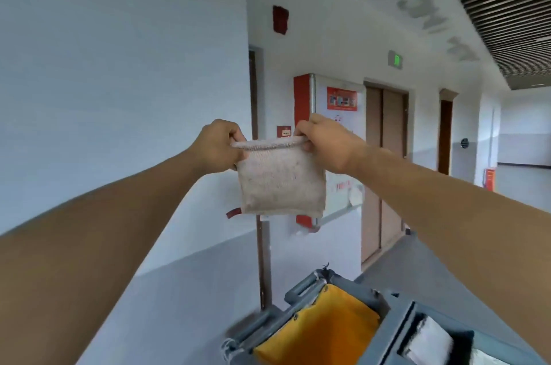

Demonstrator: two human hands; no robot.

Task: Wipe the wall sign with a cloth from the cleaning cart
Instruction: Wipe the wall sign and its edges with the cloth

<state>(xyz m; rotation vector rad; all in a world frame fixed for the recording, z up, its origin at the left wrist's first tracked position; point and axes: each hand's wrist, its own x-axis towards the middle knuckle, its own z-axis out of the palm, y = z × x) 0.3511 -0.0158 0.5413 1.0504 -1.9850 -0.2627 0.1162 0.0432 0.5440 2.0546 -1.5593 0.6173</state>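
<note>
Beige, speckled folded cloth (280, 179) hangs pinched between left hand (216, 148) and right hand (326, 144).

White corridor walls (119, 66), brown doors (384, 171), slatted ceiling (507, 6)

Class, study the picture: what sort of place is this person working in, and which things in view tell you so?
Probably a corridor in a public or office building. Clues: brown lift-style double doors, a green exit sign above them, and a red fire cabinet on the white wall. A cleaning cart stands below the cloth.
</note>
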